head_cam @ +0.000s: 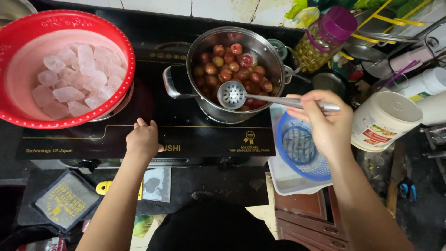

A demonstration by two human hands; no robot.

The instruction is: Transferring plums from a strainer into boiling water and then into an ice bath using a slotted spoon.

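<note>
A steel pot (pixel 204 44) stands on the black induction cooktop (pixel 186 132) and holds several small red and brown fruits (pixel 227 67) in liquid. My right hand (pixel 325 123) grips the long handle of a perforated steel skimmer ladle (pixel 231 94), whose bowl hangs just above the fruits at the pot's near side. My left hand (pixel 143 139) rests on the cooktop's front edge, fingers curled, holding nothing.
A red bowl (pixel 18 118) with several chunks of rock sugar (pixel 74 79) sits at the left. A blue strainer basket (pixel 302 148) in a white tray lies under my right hand. A purple-lidded jar (pixel 325 37), a white tub (pixel 383 121) and bottles crowd the right.
</note>
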